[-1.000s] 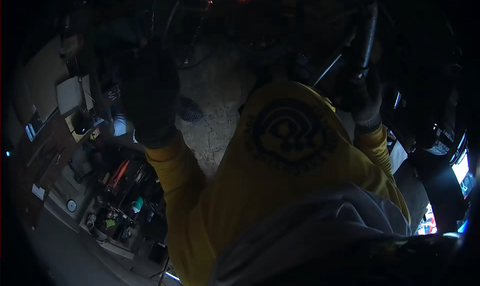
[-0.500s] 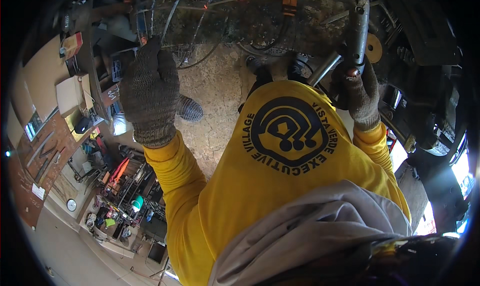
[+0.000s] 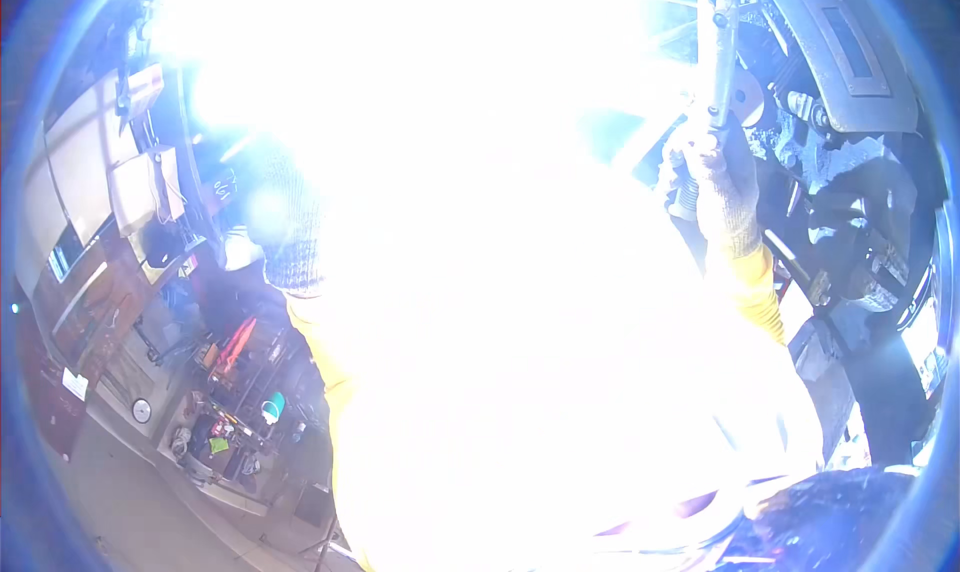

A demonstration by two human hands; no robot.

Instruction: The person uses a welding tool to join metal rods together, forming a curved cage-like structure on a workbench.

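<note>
A blinding white flare fills the middle of the view, the glare of a welding arc. My right hand (image 3: pixel 728 187), in a knitted work glove, is closed round a metal welding electrode holder (image 3: pixel 716 57) that points toward the far side. The rod that ran left from the holder's head is lost in the light. Of my left hand (image 3: pixel 290 222), only the cuff and back of its knitted glove show at the flare's left edge. Its fingers are washed out, so whether it grips anything is hidden. The workbench between my hands cannot be made out.
On the right stands a dark panel with a rectangular frame (image 3: pixel 850 47), beside jumbled metal parts (image 3: pixel 840 162). Cardboard boxes (image 3: pixel 145 192) are at the left. Lower left are a cluttered shelf with a green cup (image 3: pixel 273 407) and a round dial (image 3: pixel 142 410).
Faint red glowing spots on the bench have given way to a huge white flare that hides the bench, floor and my yellow shirt. Both hands stay nearly where they were.
</note>
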